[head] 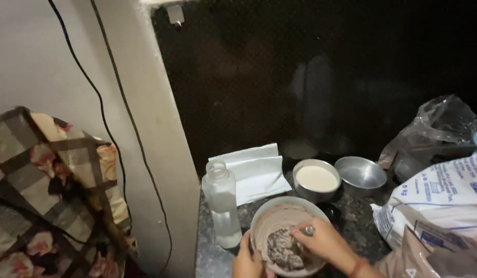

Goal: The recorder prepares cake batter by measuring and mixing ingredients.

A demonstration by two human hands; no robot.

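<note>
The right hand point(325, 241) reaches down into the mixing bowl point(279, 219), its fingers curled together over a lump of dark, wet dough point(284, 250) and what looks like a small metal spoon or ring glinting at the fingertips; I cannot tell which. The left hand point(247, 262) closes around the bowl's near left rim, thumb over the edge, and this grip seems meant to keep the bowl from sliding on the bench point(359, 219) while the other hand works the mass. The dough sits low in the bowl toward the near side, and the inner wall above it is smeared, so the bowl appears tipped slightly toward the person. Just left of the bowl, nearly touching it, a clear bottle point(221, 206) stands upright without a cap, probably kept close so liquid can be added with little reach. Behind the bowl a steel cup point(316, 180) filled with pale flour stands beside an empty steel bowl point(361, 175), both within easy reach. Folded white paper point(254, 172) leans against the dark wall behind the bottle. At the right, a large printed flour sack point(444, 201) lies slumped with a crumpled clear plastic bag point(439, 128) behind it, pushed aside from the working spot. A checked floral cloth point(48, 195) hangs at the far left, well apart.
</note>
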